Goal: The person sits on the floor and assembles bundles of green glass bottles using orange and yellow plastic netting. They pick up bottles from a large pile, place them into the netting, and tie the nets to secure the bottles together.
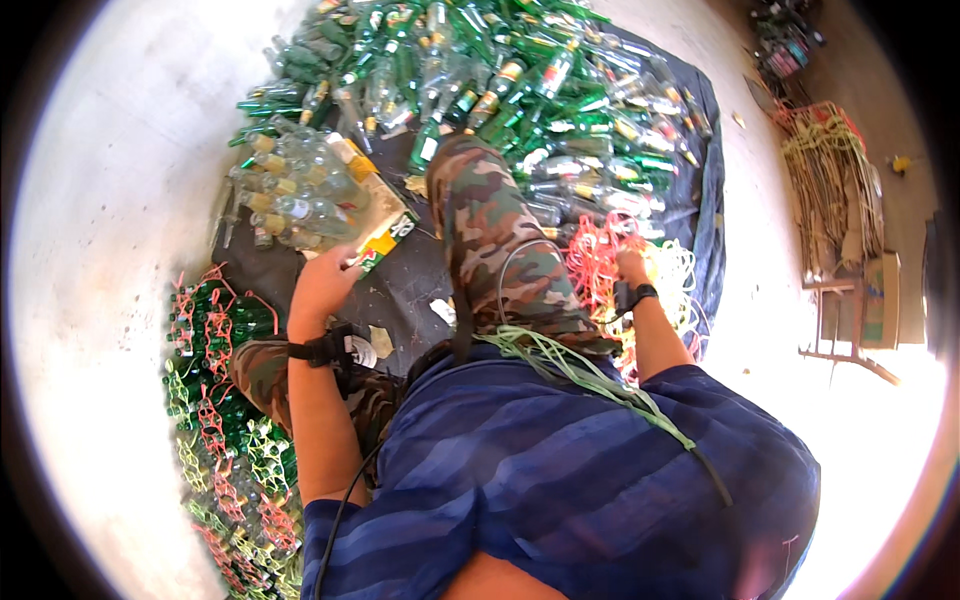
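My left hand (325, 285) is closed on the near corner of a yellow and white cardboard tray (385, 238). Clear glass bottles (315, 185) lie close together in the tray, their yellowish necks to the left. Out to the right, my right hand (633, 262) reaches into a heap of plastic cord netting, its fingers curled and partly hidden among the strands. Red netting (592, 262) lies on the left of that hand and white netting (677, 268) on its right. Both wrists wear dark bands.
A large pile of loose green and clear bottles (520, 95) covers the far part of a dark sheet (712, 215). Netted bundles of green bottles (225, 330) stand at my left. Green cords (570, 365) hang at my waist. A stack of flattened cardboard (830, 200) stands far right.
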Available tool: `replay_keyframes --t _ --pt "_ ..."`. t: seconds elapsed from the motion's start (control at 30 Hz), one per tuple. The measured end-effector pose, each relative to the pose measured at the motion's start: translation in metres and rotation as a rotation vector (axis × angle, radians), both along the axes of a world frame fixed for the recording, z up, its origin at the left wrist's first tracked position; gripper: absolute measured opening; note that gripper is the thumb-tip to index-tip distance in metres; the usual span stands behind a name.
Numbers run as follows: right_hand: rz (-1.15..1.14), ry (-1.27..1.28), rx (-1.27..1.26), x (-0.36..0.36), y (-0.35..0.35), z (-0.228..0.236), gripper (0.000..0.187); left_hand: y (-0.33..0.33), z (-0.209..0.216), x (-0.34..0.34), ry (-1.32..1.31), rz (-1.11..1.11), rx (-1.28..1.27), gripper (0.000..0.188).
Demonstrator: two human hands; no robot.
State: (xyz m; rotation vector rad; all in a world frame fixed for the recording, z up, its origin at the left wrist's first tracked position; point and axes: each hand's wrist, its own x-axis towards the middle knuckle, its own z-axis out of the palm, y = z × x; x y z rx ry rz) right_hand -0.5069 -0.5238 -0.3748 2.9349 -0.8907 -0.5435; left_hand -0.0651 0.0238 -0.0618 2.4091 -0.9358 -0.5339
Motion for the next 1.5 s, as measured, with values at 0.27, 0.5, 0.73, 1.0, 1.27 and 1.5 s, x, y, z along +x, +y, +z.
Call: replay_keyframes --t 0.27,0.5,0.73,1.0,1.27,1.5 --pt "-0.041 0.252 0.245 -0.123 0.109 -0.061 0.016 -0.001 -0.016 0.004 0.096 -0.018 0.044 0.037" --pt "-0.224 0.182 0.115 -0.091 0.104 -0.007 0.027 -0.009 -0.023 0.008 0.116 -0.039 0.127 0.041" --pt "-0.424 0.173 0.049 -0.093 0.098 0.023 0.027 -0.019 -0.019 0.004 0.112 -0.049 0.156 0.040" --pt "-0.682 0.241 -0.076 -0.147 0.083 0.033 0.019 -0.024 -0.023 0.005 0.126 -0.065 0.150 0.042" --pt "-1.728 -0.794 -0.033 -0.167 0.040 0.051 0.059 -0.028 -0.029 0.013 0.161 -0.088 0.165 0.041" --pt "-1.254 -0.667 0.698 -0.153 -0.071 -0.004 0.016 -0.037 -0.028 0.008 0.195 -0.128 0.089 0.040"
